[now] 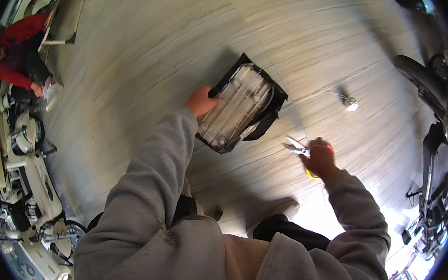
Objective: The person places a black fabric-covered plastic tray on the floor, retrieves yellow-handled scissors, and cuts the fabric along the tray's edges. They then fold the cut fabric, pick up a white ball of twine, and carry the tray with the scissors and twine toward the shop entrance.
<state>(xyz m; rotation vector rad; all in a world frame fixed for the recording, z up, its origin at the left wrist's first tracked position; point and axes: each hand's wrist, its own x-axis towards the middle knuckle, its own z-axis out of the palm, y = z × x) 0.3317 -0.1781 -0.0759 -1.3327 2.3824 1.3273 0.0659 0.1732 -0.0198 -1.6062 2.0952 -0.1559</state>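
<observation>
Over on the floor (152, 43), a string-crossed, black-covered seat-like piece (238, 104) lies with its pale base up, the person's left hand (200, 101) at its left edge, thumb showing; whether the hidden fingers pinch it, I cannot tell. Off to its right, the right hand (320, 158) wraps its fingers round the scissors (299, 145), covering most of the handles but leaving the parted blades visible, below a string ball (351, 103).
</observation>
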